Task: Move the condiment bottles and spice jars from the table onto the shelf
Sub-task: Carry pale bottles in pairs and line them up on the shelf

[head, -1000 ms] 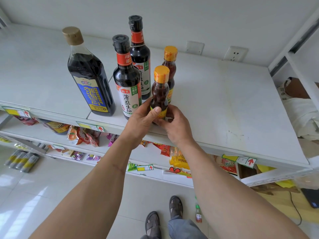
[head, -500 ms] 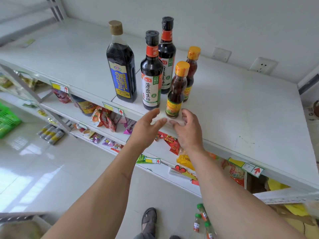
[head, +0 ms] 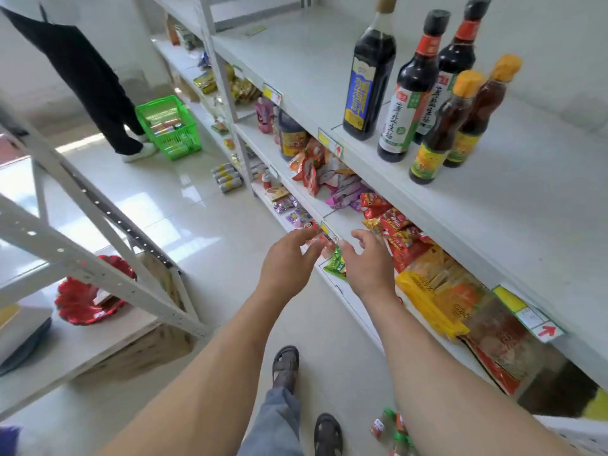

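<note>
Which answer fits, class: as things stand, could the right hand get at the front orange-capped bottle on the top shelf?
Probably yes. The right hand is empty, open and below the shelf edge, and the front orange-capped bottle stands near the top shelf front edge with nothing before it, so lifting the arm should reach it.

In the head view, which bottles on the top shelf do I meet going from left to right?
Blue-label bottle with tan cap → front soy sauce bottle with white and green label → front orange-capped bottle → rear orange-capped bottle. The rear soy sauce bottle overlaps the others, so I leave it out.
</note>
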